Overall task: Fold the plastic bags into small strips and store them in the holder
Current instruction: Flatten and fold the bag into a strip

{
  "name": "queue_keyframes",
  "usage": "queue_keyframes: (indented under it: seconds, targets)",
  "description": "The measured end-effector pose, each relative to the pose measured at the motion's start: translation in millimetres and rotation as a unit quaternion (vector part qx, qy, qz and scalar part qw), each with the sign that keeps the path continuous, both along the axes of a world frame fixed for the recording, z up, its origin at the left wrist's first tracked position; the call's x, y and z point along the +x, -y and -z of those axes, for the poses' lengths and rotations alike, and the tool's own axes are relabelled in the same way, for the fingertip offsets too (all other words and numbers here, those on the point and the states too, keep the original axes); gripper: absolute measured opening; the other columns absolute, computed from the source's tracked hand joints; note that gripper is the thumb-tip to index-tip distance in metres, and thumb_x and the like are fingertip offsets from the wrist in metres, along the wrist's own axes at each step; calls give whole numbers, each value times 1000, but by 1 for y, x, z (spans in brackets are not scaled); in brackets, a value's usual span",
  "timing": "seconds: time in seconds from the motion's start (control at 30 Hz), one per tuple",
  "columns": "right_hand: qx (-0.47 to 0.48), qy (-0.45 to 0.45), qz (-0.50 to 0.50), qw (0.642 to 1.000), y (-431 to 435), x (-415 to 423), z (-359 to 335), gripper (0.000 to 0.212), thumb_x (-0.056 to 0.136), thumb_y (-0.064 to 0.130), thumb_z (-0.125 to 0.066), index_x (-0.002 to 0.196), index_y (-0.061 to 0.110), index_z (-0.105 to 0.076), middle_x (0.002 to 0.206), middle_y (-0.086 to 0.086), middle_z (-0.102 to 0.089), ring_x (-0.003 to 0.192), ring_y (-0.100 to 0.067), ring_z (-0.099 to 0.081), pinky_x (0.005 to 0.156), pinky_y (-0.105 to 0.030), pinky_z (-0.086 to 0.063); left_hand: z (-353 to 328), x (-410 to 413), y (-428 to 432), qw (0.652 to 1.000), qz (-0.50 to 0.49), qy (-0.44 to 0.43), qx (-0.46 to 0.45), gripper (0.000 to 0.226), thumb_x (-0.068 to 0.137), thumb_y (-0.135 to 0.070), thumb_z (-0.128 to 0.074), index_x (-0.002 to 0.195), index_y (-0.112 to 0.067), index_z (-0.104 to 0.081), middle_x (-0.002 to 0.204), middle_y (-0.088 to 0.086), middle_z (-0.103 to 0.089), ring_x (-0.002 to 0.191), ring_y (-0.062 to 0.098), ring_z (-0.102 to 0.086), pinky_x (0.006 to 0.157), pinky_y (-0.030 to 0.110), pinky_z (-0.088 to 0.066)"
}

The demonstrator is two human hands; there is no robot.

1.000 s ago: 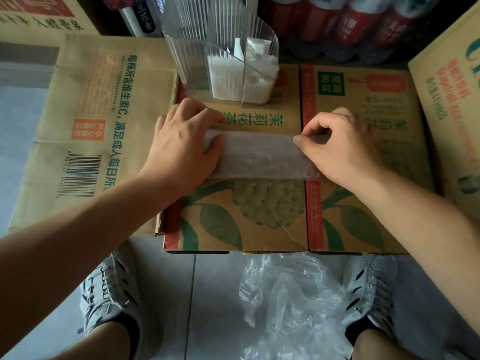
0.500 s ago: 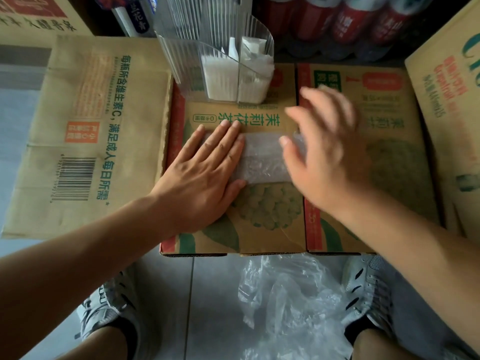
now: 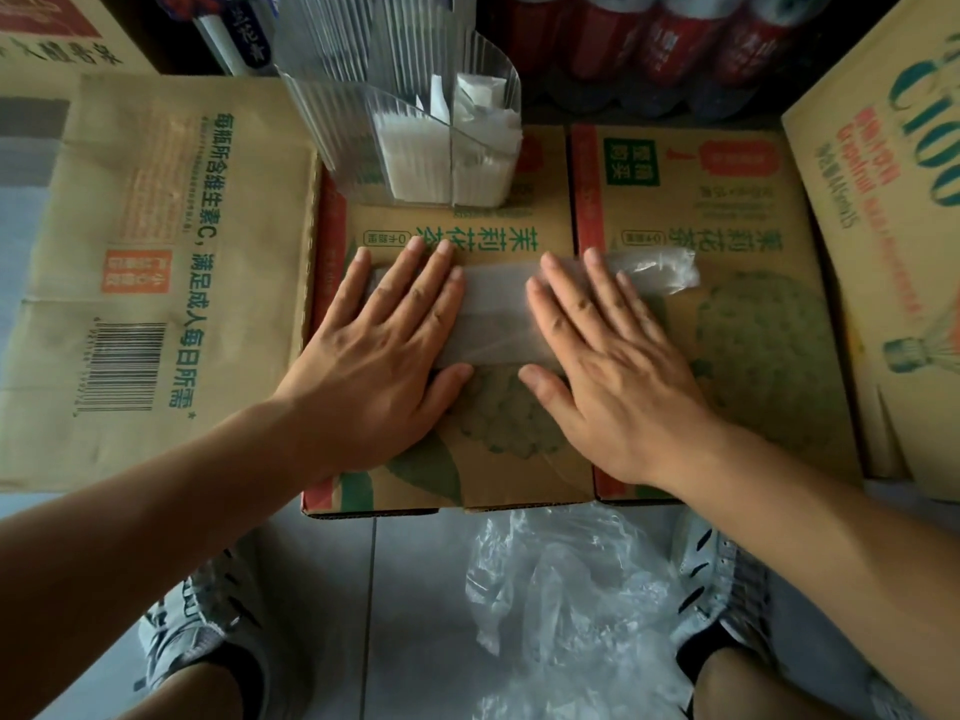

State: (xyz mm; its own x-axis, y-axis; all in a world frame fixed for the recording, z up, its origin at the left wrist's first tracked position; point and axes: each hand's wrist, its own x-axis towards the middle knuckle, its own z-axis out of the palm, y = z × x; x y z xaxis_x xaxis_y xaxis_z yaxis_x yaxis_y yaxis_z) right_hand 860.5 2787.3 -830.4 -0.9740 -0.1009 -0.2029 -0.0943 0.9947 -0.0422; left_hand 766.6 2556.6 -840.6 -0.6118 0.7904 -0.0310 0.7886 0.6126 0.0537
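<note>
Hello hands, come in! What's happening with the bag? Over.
Left hand, right hand flat, pressing folded bag. Holder behind, part full. Nothing in the way.

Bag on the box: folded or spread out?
Folded: the bag lies as a flat strip under the left hand and right hand, its right end sticking out loose.

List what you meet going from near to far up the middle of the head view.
Loose bags on the floor → folded strip → holder → red bottles.
</note>
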Motion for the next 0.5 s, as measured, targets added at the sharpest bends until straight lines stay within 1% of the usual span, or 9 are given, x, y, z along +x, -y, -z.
queue_keyframes:
  seconds: [0.13, 0.2, 0.27, 0.33, 0.37, 0.4, 0.43, 0.5]
  targets:
    - [16, 3, 48, 999, -12, 9, 1, 78, 102, 63, 3, 162, 14, 10, 169, -6, 18, 155, -29, 18, 128, -50, 0, -1, -1, 0, 1000, 1, 8, 0, 77, 104, -57, -19, 162, -7, -13, 170, 13, -6, 158, 31, 0, 125, 60, -8]
    - [25, 4, 66, 998, -14, 12, 0, 78, 101, 62, 4, 162, 14, 8, 169, -6, 17, 156, -28, 17, 127, -52, 1, -1, -1, 1, 1000, 4, 13, 0, 76, 104, -57, -18, 163, -10, -11, 170, 13, -4, 158, 31, 0, 124, 61, -8]
    - [30, -1, 82, 996, -11, 13, -3, 78, 101, 61, 2, 163, 15, 2, 170, -6, 11, 157, -28, 11, 126, -53, 1, 0, -2, 2, 1000, 7, 16, -4, 74, 104, -58, -18, 164, -16, -9, 171, 14, -3, 158, 32, 1, 123, 62, -7]
    - [25, -22, 121, 992, -5, 11, -9, 77, 101, 60, -5, 163, 15, -13, 171, -9, -2, 158, -29, 1, 126, -52, -1, 0, -2, 1, 1000, 8, 18, -5, 72, 104, -58, -17, 164, -18, -9, 171, 13, -3, 158, 33, 1, 123, 63, -7]
    - [17, -46, 139, 989, -2, 8, -12, 76, 101, 59, -12, 162, 13, -22, 170, -11, -9, 158, -29, -5, 124, -51, -3, 0, -2, 1, 1000, 7, 17, -6, 72, 104, -58, -17, 164, -19, -10, 171, 13, -3, 158, 33, 1, 123, 63, -7]
    - [8, -71, 136, 988, 1, 5, -16, 74, 101, 56, -18, 160, 11, -26, 170, -13, -13, 157, -30, -8, 122, -48, -5, 0, -2, 0, 1000, 6, 16, -8, 72, 104, -59, -17, 164, -19, -10, 171, 13, -3, 158, 33, 1, 123, 63, -7]
    - [-3, -86, 107, 991, 4, 2, -17, 73, 102, 53, -23, 160, 9, -26, 170, -14, -12, 157, -31, -7, 122, -47, -5, -1, -2, 0, 1000, 5, 15, -10, 72, 104, -59, -17, 164, -20, -10, 171, 13, -3, 158, 33, 1, 123, 63, -7]
    - [-24, -70, 8, 997, 12, -4, -13, 73, 103, 49, -23, 161, 6, -16, 170, -15, -2, 158, -32, 4, 127, -48, -2, -1, -2, 1, 1000, 8, 13, -12, 72, 104, -59, -17, 164, -20, -10, 171, 13, -2, 158, 33, 1, 123, 63, -7]
